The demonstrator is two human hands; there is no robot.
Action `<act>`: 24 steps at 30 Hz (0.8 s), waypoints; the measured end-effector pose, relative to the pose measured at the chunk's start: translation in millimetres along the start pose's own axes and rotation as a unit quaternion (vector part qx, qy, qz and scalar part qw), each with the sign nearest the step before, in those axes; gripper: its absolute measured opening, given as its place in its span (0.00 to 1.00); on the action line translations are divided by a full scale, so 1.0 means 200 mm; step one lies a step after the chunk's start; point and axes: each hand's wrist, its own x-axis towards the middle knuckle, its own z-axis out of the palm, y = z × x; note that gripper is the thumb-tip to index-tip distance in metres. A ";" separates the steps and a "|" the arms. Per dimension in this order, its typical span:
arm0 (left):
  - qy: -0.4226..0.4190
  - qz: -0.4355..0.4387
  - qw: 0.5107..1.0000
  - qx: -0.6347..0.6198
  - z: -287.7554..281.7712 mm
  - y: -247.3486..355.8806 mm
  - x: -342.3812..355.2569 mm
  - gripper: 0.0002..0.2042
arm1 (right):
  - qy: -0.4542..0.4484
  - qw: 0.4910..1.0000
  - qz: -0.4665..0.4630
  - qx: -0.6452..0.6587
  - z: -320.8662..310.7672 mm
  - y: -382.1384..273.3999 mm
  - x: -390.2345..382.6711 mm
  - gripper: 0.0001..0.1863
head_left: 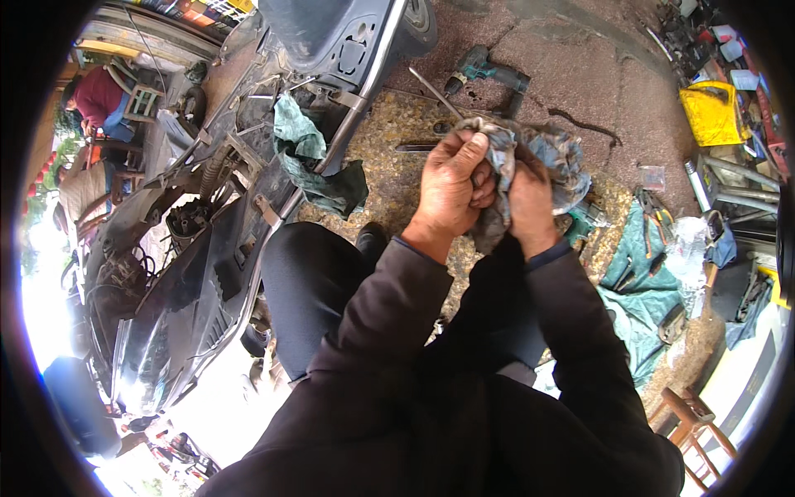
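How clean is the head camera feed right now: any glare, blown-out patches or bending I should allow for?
Head view: daylight is blown out white at the lower left, next to the scooter; straight edges bend toward the black round rim; both hands, left hand and right hand, and the rag they grip are evenly lit and fairly sharp; the drill beyond is clear too.

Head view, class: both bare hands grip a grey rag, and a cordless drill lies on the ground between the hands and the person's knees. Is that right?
Not quite. The head view shows the left hand and right hand gripping the grey rag, but the cordless drill lies on the ground beyond the hands, farther from the person, not between hands and knees.
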 end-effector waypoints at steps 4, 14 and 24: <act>0.097 0.051 0.994 0.023 0.00 0.14 -0.09 0.07 | 0.044 0.992 0.043 0.112 0.08 -0.26 0.07 0.15; 0.145 0.127 0.947 0.255 -0.11 0.31 -0.11 0.06 | 0.022 0.990 -0.099 0.097 0.16 -0.45 0.14 0.14; 0.127 0.146 0.980 -0.049 -0.05 0.46 -0.11 0.05 | 0.049 0.957 0.017 0.285 0.01 -0.69 0.18 0.03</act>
